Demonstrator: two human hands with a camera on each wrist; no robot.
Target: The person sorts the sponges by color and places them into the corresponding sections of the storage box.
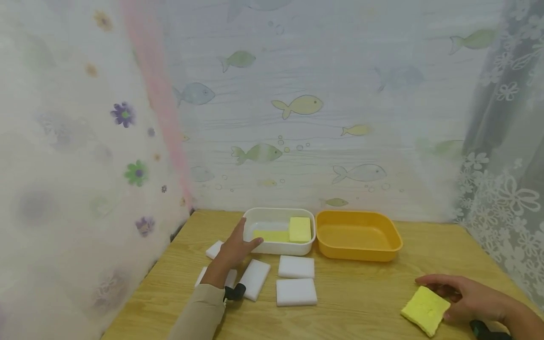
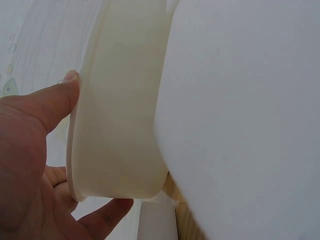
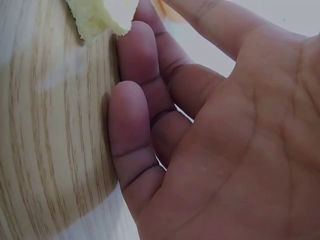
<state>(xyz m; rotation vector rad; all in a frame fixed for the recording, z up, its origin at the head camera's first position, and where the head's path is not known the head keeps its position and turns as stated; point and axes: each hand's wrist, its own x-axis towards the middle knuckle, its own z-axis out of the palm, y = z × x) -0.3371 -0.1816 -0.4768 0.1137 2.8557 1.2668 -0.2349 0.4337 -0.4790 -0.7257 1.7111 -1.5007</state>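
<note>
In the head view my left hand (image 1: 238, 245) grips the left end of a white plastic basin (image 1: 280, 250), thumb at the near rim. The left wrist view shows the thumb on the rim (image 2: 75, 145) and other fingers curled round the wall. Inside the basin, one yellow sponge (image 1: 300, 229) stands at the right beside a flat yellow piece (image 1: 269, 235). At the table's right front, my right hand (image 1: 476, 297) holds a thin, uneven yellow sponge (image 1: 425, 310) by its edge. In the right wrist view, curled fingertips meet the sponge (image 3: 102, 17) just over the wood.
An orange basin (image 1: 359, 255) stands against the white basin's right side. Two white sponge blocks (image 1: 296, 292) lie in front of it, with another block (image 1: 255, 279) angled to their left. More white blocks (image 1: 214, 249) lie partly behind my left arm. A fish-patterned curtain (image 1: 297, 141) hangs behind.
</note>
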